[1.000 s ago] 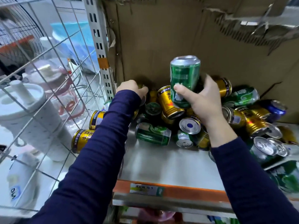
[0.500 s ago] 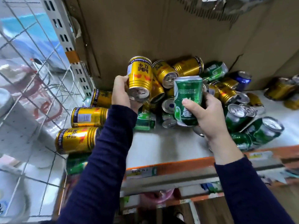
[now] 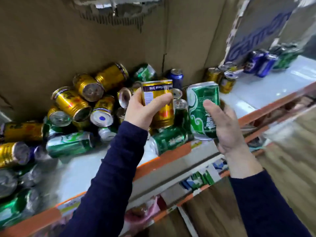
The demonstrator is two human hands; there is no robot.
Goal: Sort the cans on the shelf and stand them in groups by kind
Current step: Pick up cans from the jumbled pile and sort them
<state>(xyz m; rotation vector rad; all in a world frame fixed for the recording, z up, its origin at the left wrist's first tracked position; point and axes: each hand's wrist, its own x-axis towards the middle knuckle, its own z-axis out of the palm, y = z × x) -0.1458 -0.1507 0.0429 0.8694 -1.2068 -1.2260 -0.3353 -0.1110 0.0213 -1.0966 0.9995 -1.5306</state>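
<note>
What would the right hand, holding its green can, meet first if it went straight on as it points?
Probably the blue can standing by the cardboard wall, though depth is unclear. The right hand grips the green can.

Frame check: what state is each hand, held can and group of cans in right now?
left hand: grips the gold can, held in the air, roughly upright.
right hand: holds the green can, in the air, roughly upright.
can pile: jumbled, mostly on their sides.
lying green can: on its side.
blue cans: standing together, blurred.
</note>
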